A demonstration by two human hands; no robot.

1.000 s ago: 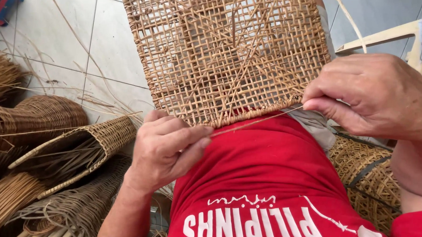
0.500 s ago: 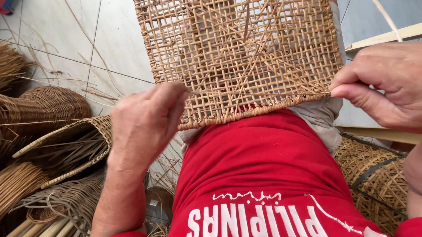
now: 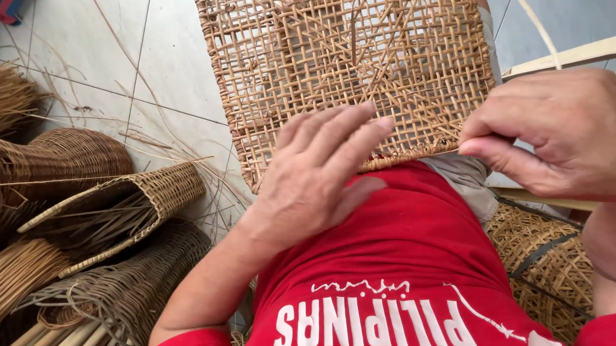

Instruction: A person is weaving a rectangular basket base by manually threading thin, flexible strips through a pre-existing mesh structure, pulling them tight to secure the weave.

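Left hand (image 3: 318,177) flat against woven rattan panel (image 3: 339,65), lower edge.

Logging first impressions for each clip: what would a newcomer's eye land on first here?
First, the open-weave rattan panel filling the upper middle, resting on the person's lap above the red shirt. The left hand lies spread over its lower edge, while the right hand pinches a thin strand at its right edge. Woven baskets pile up on the tiled floor at lower left.

Woven panel (image 3: 339,65) rests on the person's lap; baskets (image 3: 116,207) piled on floor to their left; chair (image 3: 571,56) right.
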